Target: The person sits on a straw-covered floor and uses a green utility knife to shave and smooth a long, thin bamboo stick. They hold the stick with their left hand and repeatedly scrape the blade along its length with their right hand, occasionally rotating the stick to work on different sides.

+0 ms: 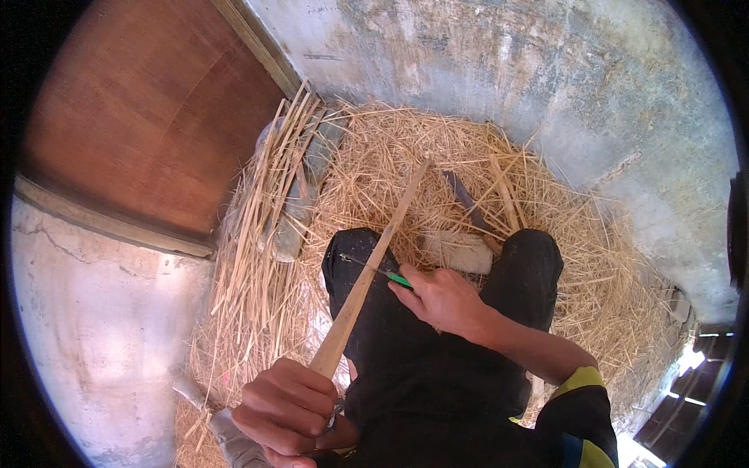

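My left hand point(285, 405) is closed round the lower end of a long, pale wooden stick point(353, 316). The stick slants up and away to the right, passing over my left knee, and narrows toward its far tip. In my right hand point(446, 300) is a small knife with a green handle point(399, 279); the fingers are wrapped round it. Its thin dark blade points left and crosses the stick near the middle. Whether the edge bites into the wood cannot be made out.
Straw point(608, 265) covers the floor. A bundle of thin split strips point(269, 203) lies at the left, by grey-green stone-like pieces point(312, 168). Ahead are a pale block point(459, 251) and a dark stick point(462, 195). A stained wall point(499, 62) and a brown wooden panel point(148, 117) stand around.
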A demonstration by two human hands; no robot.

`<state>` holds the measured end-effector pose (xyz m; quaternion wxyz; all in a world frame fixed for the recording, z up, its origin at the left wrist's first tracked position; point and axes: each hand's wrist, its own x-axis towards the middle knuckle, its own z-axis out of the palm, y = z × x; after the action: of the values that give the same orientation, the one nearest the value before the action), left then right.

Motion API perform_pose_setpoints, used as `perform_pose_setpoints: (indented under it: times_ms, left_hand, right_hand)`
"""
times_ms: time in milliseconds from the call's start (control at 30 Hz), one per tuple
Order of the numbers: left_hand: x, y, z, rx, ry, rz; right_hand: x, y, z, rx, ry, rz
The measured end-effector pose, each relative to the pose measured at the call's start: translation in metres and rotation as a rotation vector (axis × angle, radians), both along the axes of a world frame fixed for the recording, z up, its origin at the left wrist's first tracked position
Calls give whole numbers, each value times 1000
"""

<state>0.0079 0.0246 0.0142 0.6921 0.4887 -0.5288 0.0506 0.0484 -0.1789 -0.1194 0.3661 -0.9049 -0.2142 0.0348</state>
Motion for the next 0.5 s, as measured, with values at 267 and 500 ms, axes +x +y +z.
perform_pose_setpoints:
  times_ms: [267, 500]
  left_hand:
    - [-11, -1, 4, 10, 55, 30]
    - [4, 16, -3, 42, 8, -93]
  right_hand:
    - [12, 3, -8, -106, -74, -18]
    - [14, 11, -3, -82, -130, 11]
